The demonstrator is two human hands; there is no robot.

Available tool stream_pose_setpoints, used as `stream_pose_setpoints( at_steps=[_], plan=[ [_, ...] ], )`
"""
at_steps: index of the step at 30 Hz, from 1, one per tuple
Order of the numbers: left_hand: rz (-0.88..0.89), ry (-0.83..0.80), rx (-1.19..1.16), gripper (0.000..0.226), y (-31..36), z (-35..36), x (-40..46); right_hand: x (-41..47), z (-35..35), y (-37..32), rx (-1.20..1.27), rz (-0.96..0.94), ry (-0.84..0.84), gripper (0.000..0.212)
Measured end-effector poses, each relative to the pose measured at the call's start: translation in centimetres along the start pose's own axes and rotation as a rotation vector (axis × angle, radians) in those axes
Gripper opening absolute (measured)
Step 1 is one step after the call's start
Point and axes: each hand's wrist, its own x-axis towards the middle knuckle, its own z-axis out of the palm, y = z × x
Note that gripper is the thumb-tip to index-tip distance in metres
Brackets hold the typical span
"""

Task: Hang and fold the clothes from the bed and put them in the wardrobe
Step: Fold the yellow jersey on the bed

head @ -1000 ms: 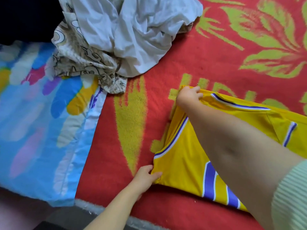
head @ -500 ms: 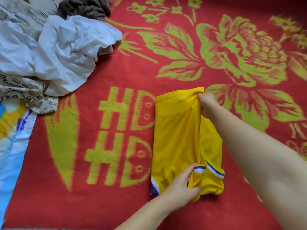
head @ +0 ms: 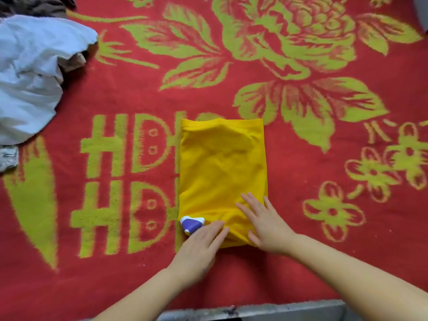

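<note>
1 folded yellow jersey [head: 222, 172] is lying on the red bed cover [head: 301, 239]. 2 hands, left hand [head: 199, 247] and right hand [head: 264, 222], are pressing flat, fingers spread, on its near edge. "HD" is showing twice beside it; 1 white garment [head: 30, 77] is lying far left.

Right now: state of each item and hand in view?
yellow shirt: folded into a narrow rectangle, flat on the blanket, a purple-and-white trim corner poking out at its near left.
left hand: open, fingers straight, resting on the shirt's near edge.
right hand: open, fingers spread, flat on the shirt.
white garment: crumpled, unfolded, far left.
dark garment: bunched behind the white one.
red blanket: spread flat.
</note>
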Motion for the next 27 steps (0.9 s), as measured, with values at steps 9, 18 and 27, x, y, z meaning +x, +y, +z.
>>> stream_pose_setpoints(
  at_steps=[9, 18, 27],
  plan=[
    [-0.618, 0.077, 0.049, 0.108, -0.1, -1.5, 0.8, -2.3, 3.0, -1.2, -0.151, 0.157, -0.182, 0.103],
    [-1.109, 0.204, -0.401, 0.105, 2.2, 0.1, 0.5, -0.8, -0.4, -0.8, 0.153, 0.185, -0.266, 0.064],
    [-1.272, 0.160, -0.537, 0.082, 0.9, -0.4, -0.9, -1.0, -0.7, 0.8, -0.125, 0.059, -0.397, 0.082]
  ],
)
